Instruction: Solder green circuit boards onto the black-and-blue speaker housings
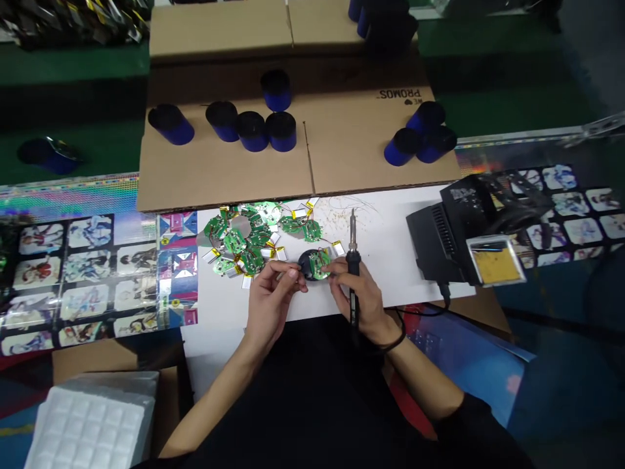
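Head view: As we look down past our black shirt, both our hands meet over one small piece of work at the near part of the white table (395, 251).
Left hand: Our left hand (271, 296) has thumb and forefinger drawn together at the edge of the black disc (305, 261); we cannot tell whether they grip it or only touch it.
Right hand: Our right hand (364, 299) grasps the soldering iron (353, 260), its metal tip pointing away from us, while the fingertips touch the green board (319, 259).
Board and disc: The green board lies against the right part of the black disc, between our hands.
Board pile: More green boards (244, 238), with silver-and-yellow batteries among them, lie heaped beyond our left hand.
Wire bits: Thin wires (342, 218) lie scattered beyond the iron.
Station: On our right stands a black station (432, 238), a yellow sponge (493, 266) in its tray.
Cardboard: Blue cylinders (282, 133) stand on the brown cardboard (351, 156) behind.
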Demonstrator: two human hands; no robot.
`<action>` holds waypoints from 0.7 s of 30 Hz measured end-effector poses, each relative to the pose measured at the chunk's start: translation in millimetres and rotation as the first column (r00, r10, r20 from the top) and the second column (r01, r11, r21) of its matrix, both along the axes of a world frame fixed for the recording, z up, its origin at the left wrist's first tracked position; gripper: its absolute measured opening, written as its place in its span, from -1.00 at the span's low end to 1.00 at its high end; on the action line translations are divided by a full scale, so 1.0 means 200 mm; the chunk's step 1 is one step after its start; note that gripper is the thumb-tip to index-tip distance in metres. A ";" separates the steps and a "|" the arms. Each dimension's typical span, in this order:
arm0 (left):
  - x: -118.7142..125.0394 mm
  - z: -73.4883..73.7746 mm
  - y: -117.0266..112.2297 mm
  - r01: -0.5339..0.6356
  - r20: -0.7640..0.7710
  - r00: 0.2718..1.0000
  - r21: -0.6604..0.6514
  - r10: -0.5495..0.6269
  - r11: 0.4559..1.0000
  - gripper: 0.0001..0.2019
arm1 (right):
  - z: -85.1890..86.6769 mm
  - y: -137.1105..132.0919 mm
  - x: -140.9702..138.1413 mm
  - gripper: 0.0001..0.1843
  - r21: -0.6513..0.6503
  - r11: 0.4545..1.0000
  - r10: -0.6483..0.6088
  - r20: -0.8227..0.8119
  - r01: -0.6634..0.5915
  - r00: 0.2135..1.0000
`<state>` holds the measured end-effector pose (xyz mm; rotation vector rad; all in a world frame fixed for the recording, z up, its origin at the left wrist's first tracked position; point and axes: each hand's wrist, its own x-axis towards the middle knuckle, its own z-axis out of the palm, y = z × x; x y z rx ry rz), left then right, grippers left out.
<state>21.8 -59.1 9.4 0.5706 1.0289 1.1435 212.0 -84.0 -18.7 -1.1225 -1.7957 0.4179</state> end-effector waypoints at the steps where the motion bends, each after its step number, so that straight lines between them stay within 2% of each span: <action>1: 0.00 0.00 -0.01 0.007 -0.013 1.000 0.004 -0.007 1.000 -0.73 | 0.01 0.02 0.02 -0.54 0.005 1.000 0.027 0.003 -0.027 1.000; 4: 0.00 -0.01 -0.01 0.037 -0.092 0.995 0.060 -0.031 0.998 -0.76 | 0.04 0.04 0.05 -0.55 0.012 0.997 0.072 -0.004 -0.071 0.997; 7: -0.02 -0.01 0.02 0.091 -0.215 0.975 0.127 -0.063 0.988 -0.78 | 0.06 0.02 0.04 -0.55 -0.012 0.998 0.055 0.014 -0.055 0.998; 12: -0.06 -0.01 0.06 0.210 -0.478 0.877 0.289 -0.050 0.934 -0.86 | 0.05 0.00 0.00 -0.58 -0.024 0.999 0.032 0.127 -0.029 0.991; 16: -0.08 0.00 0.07 0.314 -0.588 0.806 0.339 -0.061 0.887 -0.86 | 0.11 0.02 -0.03 -0.61 -0.061 0.998 -0.014 0.030 0.015 0.999; 21: -0.06 0.01 0.08 0.341 -0.629 0.777 0.397 -0.018 0.852 -0.88 | 0.17 0.05 -0.08 -0.65 -0.119 0.989 -0.103 -0.101 0.091 0.990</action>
